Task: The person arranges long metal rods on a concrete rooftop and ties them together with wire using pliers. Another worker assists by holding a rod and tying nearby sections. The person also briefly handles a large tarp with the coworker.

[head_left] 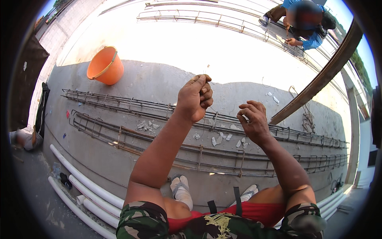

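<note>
My left hand [195, 97] is raised at the middle, its fingers closed in a pinch. What looks like a thin wire [205, 72] sticks up from the fingertips; it is very fine and hard to follow. To the right and a little lower is my right hand [254, 122]. Its fingers are loosely bent and apart, with nothing visible in them. Both hands are above a long rebar cage [159, 114] lying on the concrete. A second rebar cage [201, 153], partly behind my forearms, lies closer to my feet.
An orange bucket [106, 65] stands at the far left. White pipes [93, 195] lie at the near left. A beam [318, 75] slants across the right, near coiled wire [308, 119]. Broken chips [217, 140] litter the floor. Another person [304, 24] works at a farther cage [223, 24].
</note>
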